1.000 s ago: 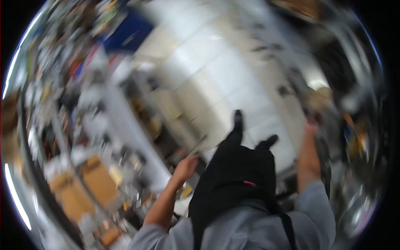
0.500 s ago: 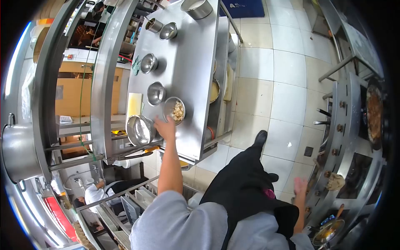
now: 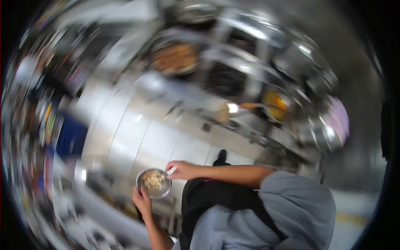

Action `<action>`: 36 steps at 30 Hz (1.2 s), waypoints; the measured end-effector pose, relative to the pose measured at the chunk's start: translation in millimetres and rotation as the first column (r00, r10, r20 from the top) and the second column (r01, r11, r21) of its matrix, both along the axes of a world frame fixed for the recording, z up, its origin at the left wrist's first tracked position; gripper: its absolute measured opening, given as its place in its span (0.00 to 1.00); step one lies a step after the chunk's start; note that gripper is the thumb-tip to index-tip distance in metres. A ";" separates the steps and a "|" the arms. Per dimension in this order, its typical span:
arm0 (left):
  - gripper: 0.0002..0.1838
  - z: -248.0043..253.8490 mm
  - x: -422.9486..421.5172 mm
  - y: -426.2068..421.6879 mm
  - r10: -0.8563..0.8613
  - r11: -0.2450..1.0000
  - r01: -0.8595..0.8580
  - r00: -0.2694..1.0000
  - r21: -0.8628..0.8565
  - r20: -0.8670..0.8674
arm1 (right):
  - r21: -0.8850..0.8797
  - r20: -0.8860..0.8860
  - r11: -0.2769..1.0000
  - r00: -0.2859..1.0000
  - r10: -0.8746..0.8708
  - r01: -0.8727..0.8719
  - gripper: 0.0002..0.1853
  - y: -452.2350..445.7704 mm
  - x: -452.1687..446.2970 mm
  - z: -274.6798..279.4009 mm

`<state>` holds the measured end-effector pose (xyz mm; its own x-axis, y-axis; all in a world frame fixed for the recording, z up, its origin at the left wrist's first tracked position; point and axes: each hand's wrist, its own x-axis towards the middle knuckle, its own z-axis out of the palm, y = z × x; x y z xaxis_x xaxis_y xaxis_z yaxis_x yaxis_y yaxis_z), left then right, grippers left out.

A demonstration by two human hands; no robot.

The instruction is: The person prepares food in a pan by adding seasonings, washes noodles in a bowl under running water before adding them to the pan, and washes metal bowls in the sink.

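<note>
A round metal bowl with pale, chopped food pieces inside is held up in front of my body, over the floor. My left hand grips its near left rim, thumb over the edge. On the opposite side, my right hand has its fingers closed at the rim. Something whitish shows at those fingertips; blur hides whether it is the rim or a food piece.
Ahead is a stove with a wide pan of brown food and a smaller pan with yellow contents. A wooden handle points off the smaller pan. Behind the bowl runs the blurred metal table. White floor tiles lie between.
The bowl of pale pieces has left the metal table and is now in my hands. My right hand has come to its rim. The view has swung round toward the stove.
</note>
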<state>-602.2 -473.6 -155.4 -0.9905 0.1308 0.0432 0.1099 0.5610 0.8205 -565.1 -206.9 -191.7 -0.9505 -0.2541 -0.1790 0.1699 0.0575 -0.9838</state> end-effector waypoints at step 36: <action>0.26 45.1 36.3 568.5 -0.947 0.206 0.898 0.282 -0.389 0.150 | 0.432 0.315 -0.113 -0.268 -0.910 0.895 0.16 569.2 266.5 -57.2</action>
